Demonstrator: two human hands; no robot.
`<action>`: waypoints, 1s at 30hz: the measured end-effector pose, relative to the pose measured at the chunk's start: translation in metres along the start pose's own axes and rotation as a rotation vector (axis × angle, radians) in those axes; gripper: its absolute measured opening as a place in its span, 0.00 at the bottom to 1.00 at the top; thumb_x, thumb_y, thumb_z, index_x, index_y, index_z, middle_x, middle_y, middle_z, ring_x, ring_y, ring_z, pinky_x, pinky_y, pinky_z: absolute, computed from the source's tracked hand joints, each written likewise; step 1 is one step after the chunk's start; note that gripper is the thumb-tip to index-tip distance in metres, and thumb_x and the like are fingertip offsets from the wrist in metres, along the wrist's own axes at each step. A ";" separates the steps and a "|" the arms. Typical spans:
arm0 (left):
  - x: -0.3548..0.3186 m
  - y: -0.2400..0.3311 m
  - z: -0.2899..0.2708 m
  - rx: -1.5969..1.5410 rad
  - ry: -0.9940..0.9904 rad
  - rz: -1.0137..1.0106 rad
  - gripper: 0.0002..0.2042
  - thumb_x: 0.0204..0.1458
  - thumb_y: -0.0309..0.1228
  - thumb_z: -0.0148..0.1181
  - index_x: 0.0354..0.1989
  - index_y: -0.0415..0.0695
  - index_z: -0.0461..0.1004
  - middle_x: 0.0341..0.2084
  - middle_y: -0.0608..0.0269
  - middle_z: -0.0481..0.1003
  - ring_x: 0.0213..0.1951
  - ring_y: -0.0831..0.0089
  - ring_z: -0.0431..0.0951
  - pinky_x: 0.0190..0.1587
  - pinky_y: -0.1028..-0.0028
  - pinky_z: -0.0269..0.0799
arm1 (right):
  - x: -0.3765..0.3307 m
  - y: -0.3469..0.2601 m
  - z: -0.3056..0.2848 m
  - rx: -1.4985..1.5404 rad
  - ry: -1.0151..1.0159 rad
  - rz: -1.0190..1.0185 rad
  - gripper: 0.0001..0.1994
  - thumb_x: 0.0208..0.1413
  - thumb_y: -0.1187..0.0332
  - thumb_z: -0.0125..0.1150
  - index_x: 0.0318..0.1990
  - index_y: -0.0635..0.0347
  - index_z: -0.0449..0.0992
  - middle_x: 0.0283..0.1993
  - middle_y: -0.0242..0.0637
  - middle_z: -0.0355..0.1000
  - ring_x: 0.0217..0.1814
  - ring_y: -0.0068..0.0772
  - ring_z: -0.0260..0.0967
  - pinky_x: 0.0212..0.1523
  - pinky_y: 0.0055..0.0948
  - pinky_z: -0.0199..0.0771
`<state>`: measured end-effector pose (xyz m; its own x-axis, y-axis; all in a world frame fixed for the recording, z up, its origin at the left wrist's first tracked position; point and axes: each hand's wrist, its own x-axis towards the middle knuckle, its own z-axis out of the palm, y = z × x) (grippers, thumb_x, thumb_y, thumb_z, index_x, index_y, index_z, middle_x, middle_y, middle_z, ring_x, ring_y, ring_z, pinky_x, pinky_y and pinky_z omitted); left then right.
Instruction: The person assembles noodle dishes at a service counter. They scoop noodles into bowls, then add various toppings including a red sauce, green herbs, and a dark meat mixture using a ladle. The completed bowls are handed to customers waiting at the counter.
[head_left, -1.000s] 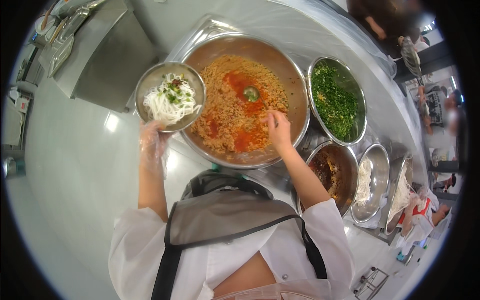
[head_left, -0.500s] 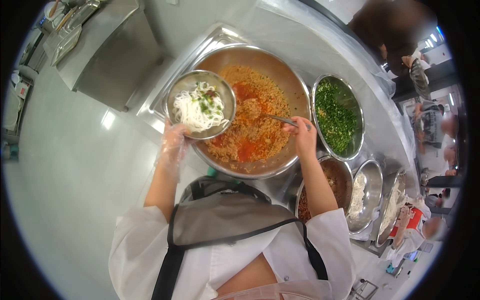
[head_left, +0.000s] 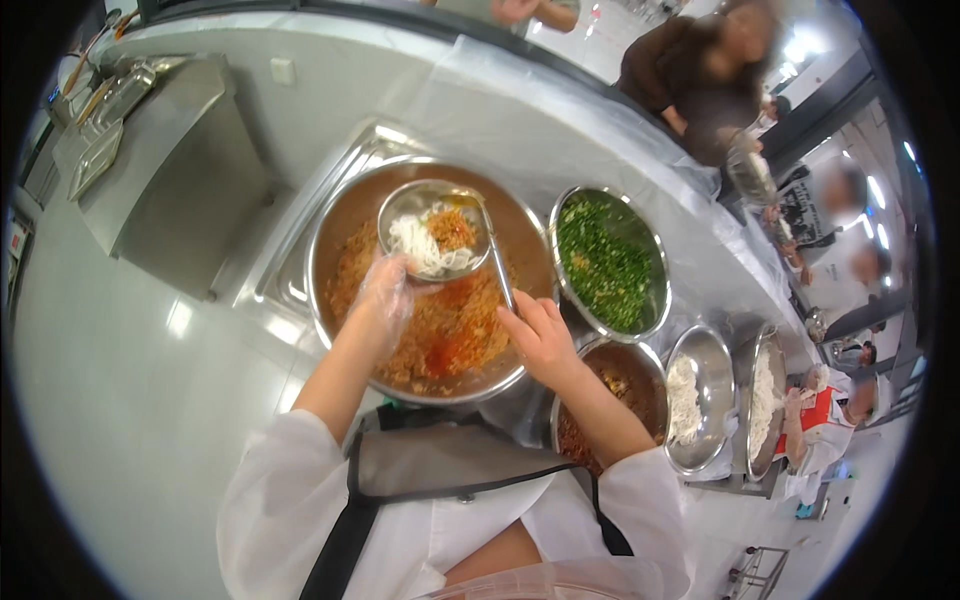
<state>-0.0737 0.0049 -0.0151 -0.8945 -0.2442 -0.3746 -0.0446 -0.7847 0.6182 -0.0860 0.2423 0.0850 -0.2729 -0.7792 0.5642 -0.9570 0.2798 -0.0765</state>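
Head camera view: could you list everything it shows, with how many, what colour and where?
Small bowl: one, silver, above the large bowl
Noodles: one portion, white, in the small bowl
Minced topping: one heap, orange-brown, on the noodles
Ladle: one, silver, across the small bowl's right rim
Large bowl: one, silver, centre, holding orange-brown mince
Greens bowl: one, silver, right
Dark-mixture bowl: one, silver, below the greens
Bowls of white food: two, silver, further right
Cabinet: one, grey, upper left
Other people: several, mixed clothing, top and right
Apron: one, grey, bottom
Left hand: one, clear-gloved, gripping the small bowl
Right hand: one, bare, gripping the ladle
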 end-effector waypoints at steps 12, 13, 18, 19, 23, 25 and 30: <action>0.144 0.093 0.124 0.056 -0.184 0.082 0.20 0.53 0.26 0.39 0.55 0.33 0.55 0.51 0.45 0.64 0.47 0.50 0.71 0.41 0.52 0.76 | -0.116 0.099 -0.073 0.796 0.926 1.136 0.11 0.61 0.68 0.42 0.39 0.68 0.68 0.30 0.44 0.73 0.30 0.31 0.73 0.40 0.28 0.70; 0.165 0.105 0.128 0.061 -0.200 0.044 0.20 0.55 0.28 0.38 0.56 0.35 0.54 0.52 0.44 0.62 0.49 0.47 0.69 0.43 0.47 0.73 | -0.137 0.105 -0.071 0.833 0.979 1.183 0.11 0.61 0.68 0.42 0.39 0.68 0.68 0.30 0.44 0.72 0.30 0.31 0.73 0.39 0.28 0.70; 0.211 0.136 0.165 0.127 -0.127 0.003 0.25 0.48 0.24 0.36 0.60 0.41 0.50 0.53 0.44 0.59 0.51 0.42 0.65 0.46 0.39 0.66 | -0.206 0.111 -0.063 0.846 1.146 1.310 0.11 0.60 0.68 0.43 0.38 0.68 0.67 0.28 0.44 0.73 0.24 0.28 0.71 0.29 0.22 0.69; 0.212 0.138 0.174 0.103 -0.074 -0.036 0.27 0.44 0.22 0.35 0.59 0.42 0.51 0.54 0.45 0.59 0.52 0.43 0.64 0.46 0.40 0.67 | -0.217 0.109 -0.061 0.834 1.165 1.331 0.11 0.60 0.68 0.43 0.37 0.68 0.67 0.28 0.44 0.73 0.25 0.28 0.71 0.29 0.21 0.68; 0.226 0.144 0.191 0.178 -0.123 0.010 0.24 0.49 0.27 0.37 0.59 0.44 0.53 0.55 0.47 0.59 0.52 0.47 0.64 0.44 0.45 0.70 | -0.240 0.111 -0.058 0.813 1.195 1.391 0.11 0.60 0.67 0.43 0.36 0.66 0.68 0.28 0.41 0.73 0.25 0.27 0.71 0.28 0.22 0.68; 0.220 0.140 0.219 0.067 -0.132 -0.095 0.23 0.52 0.32 0.39 0.59 0.44 0.54 0.55 0.48 0.59 0.52 0.49 0.65 0.45 0.48 0.69 | -0.247 0.112 -0.057 0.764 1.207 1.423 0.10 0.60 0.66 0.44 0.36 0.65 0.69 0.28 0.41 0.73 0.25 0.27 0.71 0.28 0.22 0.68; 0.260 0.176 0.224 0.137 -0.254 0.115 0.24 0.50 0.32 0.44 0.55 0.36 0.56 0.52 0.44 0.60 0.50 0.47 0.65 0.52 0.49 0.63 | -0.237 0.132 -0.054 0.783 1.140 1.458 0.11 0.59 0.67 0.46 0.37 0.68 0.69 0.30 0.44 0.72 0.28 0.30 0.70 0.33 0.24 0.69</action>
<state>-0.4133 -0.0689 0.1509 -0.9790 -0.1631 -0.1227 0.0192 -0.6722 0.7401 -0.1423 0.4944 -0.0139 -0.8622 0.4964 -0.1014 -0.0308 -0.2511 -0.9675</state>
